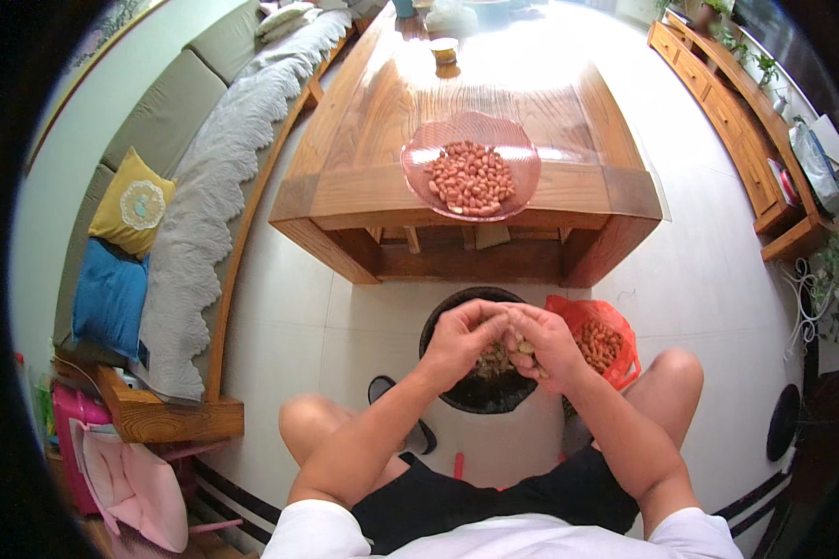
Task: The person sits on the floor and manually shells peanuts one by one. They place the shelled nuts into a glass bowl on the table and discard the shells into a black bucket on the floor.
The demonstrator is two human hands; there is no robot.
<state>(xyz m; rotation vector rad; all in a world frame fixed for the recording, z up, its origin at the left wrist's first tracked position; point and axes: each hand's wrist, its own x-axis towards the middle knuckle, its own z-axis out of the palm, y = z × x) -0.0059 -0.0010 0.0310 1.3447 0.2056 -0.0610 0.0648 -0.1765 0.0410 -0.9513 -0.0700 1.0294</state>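
Note:
My left hand [465,339] and my right hand [549,342] meet at the fingertips over a dark round basin [437,321]. Both thumbs and forefingers pinch together on what appears to be a peanut, mostly hidden by the fingers. Pale peanut shells [524,346] are also held in the curled fingers of my right hand. Below, more broken shells [493,363] lie in the basin. Beside my right wrist, a red plastic bag [566,307] stands open with unshelled peanuts [599,346] in it. Ahead, a pink ribbed bowl [524,150] holds red-skinned shelled peanuts [470,178].
The bowl rests at the near end of a wooden table [349,154]. A small yellow cup [444,50] stands farther back. A sofa [203,154] runs along the left, and a wooden cabinet [713,105] along the right. A slipper [423,440] is near the basin.

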